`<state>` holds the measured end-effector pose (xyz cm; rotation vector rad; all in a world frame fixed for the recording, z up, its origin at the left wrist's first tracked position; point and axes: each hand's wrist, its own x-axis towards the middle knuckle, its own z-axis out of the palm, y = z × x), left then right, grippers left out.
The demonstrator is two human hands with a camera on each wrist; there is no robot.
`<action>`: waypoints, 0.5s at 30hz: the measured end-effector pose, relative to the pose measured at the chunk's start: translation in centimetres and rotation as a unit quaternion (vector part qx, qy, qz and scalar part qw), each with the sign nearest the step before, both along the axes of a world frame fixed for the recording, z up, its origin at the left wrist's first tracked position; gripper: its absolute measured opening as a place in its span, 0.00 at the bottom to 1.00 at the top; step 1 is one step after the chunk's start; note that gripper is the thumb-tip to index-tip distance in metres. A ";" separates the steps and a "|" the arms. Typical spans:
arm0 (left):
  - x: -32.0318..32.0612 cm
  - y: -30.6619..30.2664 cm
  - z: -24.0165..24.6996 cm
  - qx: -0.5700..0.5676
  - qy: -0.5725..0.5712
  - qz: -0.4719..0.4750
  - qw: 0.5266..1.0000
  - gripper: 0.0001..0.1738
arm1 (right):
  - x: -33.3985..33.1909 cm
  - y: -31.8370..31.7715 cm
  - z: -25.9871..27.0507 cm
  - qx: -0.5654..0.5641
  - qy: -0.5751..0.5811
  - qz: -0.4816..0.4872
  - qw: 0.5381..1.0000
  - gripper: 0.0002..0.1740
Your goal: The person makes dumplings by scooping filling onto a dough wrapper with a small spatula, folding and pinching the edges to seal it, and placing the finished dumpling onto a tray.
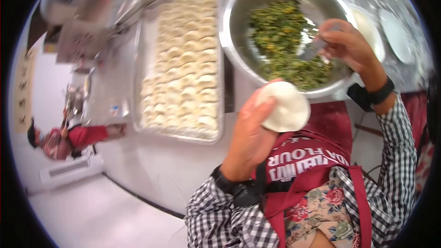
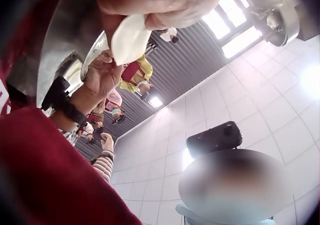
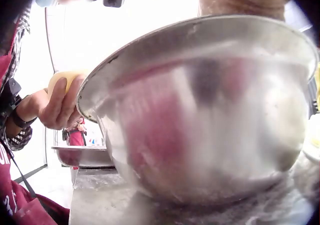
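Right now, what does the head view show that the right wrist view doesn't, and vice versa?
Head only: green filling inside the steel bowl, rows of dumplings on the tray, and the grey tool in the right hand.
Right wrist only: the bowl's reflective outer wall, seen side-on.
Both: the bowl, the tray's edge, and the left hand holding a round wrapper.

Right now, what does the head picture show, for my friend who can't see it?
A left hand holds round white dough beside a metal bowl of green and yellow filling. The right hand holds a flat tool there. Dumplings lie in rows on a tray.
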<state>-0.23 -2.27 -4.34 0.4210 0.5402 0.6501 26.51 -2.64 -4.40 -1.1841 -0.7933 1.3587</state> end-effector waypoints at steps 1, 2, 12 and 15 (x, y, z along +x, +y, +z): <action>0.6 -0.1 0.7 -0.012 0.002 0.001 1.000 0.21 | 0.6 0.0 0.0 -0.019 0.006 -0.006 1.000 0.08; 0.3 -0.3 1.0 -0.023 -0.002 -0.006 1.000 0.21 | 0.5 -0.3 -0.2 -0.023 0.014 0.005 1.000 0.07; 0.3 1.9 -0.5 -0.010 0.023 0.013 1.000 0.16 | 1.2 0.2 0.0 -0.014 0.025 0.026 0.999 0.06; 0.3 2.2 -0.4 -0.012 0.019 0.050 0.998 0.15 | 1.3 0.1 -0.4 -0.007 0.030 0.016 0.999 0.07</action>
